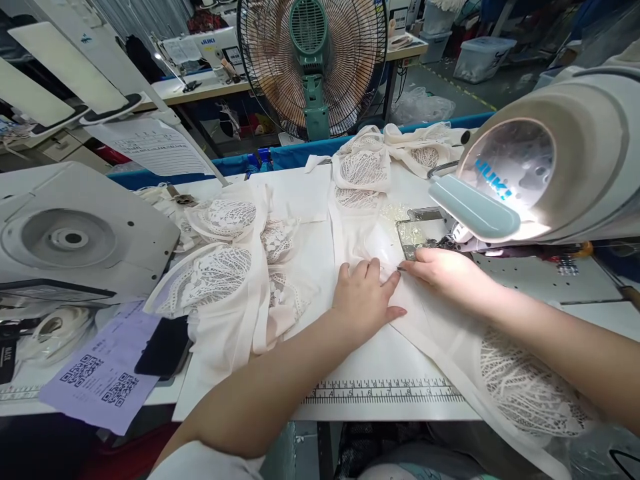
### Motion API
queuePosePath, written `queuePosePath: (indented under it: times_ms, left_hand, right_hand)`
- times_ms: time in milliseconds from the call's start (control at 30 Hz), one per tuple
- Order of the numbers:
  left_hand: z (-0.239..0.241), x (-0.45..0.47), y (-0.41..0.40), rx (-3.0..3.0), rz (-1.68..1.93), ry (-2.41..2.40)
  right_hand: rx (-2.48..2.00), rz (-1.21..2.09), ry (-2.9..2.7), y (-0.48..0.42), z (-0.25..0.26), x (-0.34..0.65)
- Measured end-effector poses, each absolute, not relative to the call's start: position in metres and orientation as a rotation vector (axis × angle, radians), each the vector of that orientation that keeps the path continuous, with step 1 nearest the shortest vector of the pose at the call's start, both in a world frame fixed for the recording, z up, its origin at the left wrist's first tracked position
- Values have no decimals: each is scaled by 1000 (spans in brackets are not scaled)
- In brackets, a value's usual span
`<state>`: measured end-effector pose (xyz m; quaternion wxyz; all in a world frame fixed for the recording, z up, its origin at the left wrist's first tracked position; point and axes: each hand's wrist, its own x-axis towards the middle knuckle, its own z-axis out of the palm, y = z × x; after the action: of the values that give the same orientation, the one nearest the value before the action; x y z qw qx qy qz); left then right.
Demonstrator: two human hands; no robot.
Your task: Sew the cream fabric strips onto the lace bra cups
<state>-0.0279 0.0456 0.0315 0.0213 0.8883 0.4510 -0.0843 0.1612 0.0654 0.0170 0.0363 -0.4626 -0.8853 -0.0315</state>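
Observation:
A cream bra (440, 333) with lace cups lies across the sewing table, one lace cup hanging over the front edge at the right. My left hand (367, 297) rests on its middle band, fingers spread and pressing the fabric flat. Close beside it, my right hand (445, 270) is closed in a pinch at the fabric, just in front of the sewing machine's needle area (440, 240). From its fingertips pokes the tip of a small dark pointed tool (401, 269); the rest is hidden in the hand. Another lace cup (363, 167) lies farther back.
The sewing machine (550, 153) stands at the right. More lace bras (215, 273) are piled left, beside a black phone (164, 348) and a purple paper (107, 373). A printed ruler (380, 392) runs along the front edge. A fan (313, 67) stands behind.

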Motion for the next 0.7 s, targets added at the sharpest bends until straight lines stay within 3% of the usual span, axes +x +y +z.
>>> queuePosePath:
  times_ms: [700]
  left_hand:
    - [31,-28,41,2785,-222,1416]
  right_hand:
    - [-1513,-93,-2620,56,20,163]
